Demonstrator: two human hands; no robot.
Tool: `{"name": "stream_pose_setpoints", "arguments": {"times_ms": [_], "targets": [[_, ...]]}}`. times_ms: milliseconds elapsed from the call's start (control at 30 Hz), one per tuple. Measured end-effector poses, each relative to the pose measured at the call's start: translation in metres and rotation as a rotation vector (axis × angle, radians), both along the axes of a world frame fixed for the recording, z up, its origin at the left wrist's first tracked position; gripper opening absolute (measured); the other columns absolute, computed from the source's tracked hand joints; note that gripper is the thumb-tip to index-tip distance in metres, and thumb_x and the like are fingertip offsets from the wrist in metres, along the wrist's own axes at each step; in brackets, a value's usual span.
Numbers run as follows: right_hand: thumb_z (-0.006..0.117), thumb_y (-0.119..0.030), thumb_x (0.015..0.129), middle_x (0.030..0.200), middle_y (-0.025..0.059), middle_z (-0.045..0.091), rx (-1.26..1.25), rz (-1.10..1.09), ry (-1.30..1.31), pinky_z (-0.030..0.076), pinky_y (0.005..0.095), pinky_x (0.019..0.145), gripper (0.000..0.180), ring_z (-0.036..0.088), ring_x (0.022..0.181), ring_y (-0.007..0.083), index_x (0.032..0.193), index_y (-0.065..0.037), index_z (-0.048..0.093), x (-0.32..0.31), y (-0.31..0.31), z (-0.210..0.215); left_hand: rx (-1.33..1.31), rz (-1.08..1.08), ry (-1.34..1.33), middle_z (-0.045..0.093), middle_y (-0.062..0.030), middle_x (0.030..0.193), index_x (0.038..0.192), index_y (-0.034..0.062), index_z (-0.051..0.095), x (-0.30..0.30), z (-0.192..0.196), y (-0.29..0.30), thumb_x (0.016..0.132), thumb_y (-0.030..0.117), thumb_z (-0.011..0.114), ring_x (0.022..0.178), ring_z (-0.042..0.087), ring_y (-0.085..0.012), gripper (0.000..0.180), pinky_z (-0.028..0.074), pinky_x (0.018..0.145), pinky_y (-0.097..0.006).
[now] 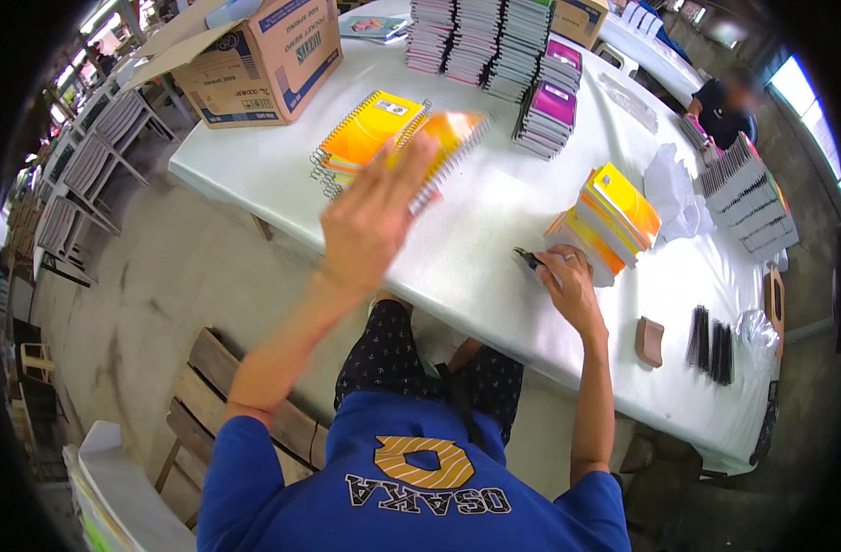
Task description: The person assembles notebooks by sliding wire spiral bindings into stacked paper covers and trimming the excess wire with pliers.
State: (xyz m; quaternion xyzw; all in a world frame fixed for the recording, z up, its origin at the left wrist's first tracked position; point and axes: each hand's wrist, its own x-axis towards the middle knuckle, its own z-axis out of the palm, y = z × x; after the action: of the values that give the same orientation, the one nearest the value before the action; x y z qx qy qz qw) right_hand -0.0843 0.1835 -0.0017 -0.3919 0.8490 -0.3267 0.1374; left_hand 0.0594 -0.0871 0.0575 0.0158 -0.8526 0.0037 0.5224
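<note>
My left hand (pixel 370 225) is closed on a yellow-orange spiral notebook (pixel 455 136), which is smeared by motion and tilted. It hovers beside a small pile of yellow spiral notebooks (pixel 374 124) whose wire coils stick out at the edges. My right hand (pixel 570 283), with a ring on one finger, grips small black pliers (pixel 525 258); their jaws point left, and the rest is hidden in the palm. Touching or close to that hand is a leaning stack of yellow and orange notebooks (pixel 614 216) near the table's front edge.
On the white-covered table (pixel 476 230) stand a cardboard box (pixel 255 69), tall notebook stacks (pixel 480 46), purple notebooks (pixel 547 115) and another stack (pixel 750 198) at right. A brown block (pixel 650 341) and black wire coils (pixel 710 345) lie front right. Across the table sits a person (pixel 722 109).
</note>
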Motion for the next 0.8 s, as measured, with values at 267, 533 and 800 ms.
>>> {"name": "stream_pose_setpoints", "arguments": {"times_ms": [267,533,800], "targets": [[0.062,-0.013,0.093,0.130,0.0189,0.053,-0.321,0.030,0.214,0.045,0.0393,0.096,0.030,0.053,0.118,0.0342,0.122,-0.007,0.062,0.003,-0.083,0.006,0.285,0.261,-0.953,0.043,-0.0057,0.149,0.142,0.0210,0.047,-0.027,0.029,-0.068,0.085,0.044,0.066,0.135,0.042,-0.0350,0.065,0.049,0.095,-0.043],[0.033,-0.040,0.105,0.150,0.0183,0.037,-0.699,-0.111,-0.457,0.024,0.0353,0.114,0.060,0.034,0.138,0.0285,0.142,0.006,0.038,-0.019,-0.221,0.006,0.942,-0.252,-0.456,0.046,-0.0181,0.144,0.140,-0.0032,0.044,-0.091,0.011,-0.188,0.096,0.054,0.051,0.136,0.040,-0.0240,0.072,0.036,0.108,-0.035],[0.034,-0.041,0.103,0.153,0.0334,0.017,-0.535,-0.113,-0.143,0.020,0.0515,0.115,0.054,0.011,0.144,0.0473,0.143,-0.004,0.043,-0.017,-0.273,-0.010,1.735,-0.615,-0.804,0.064,-0.0104,0.115,0.125,-0.0016,0.052,-0.089,-0.006,-0.199,0.097,0.031,0.058,0.098,0.066,-0.0162,0.043,0.055,0.084,-0.032]]}}
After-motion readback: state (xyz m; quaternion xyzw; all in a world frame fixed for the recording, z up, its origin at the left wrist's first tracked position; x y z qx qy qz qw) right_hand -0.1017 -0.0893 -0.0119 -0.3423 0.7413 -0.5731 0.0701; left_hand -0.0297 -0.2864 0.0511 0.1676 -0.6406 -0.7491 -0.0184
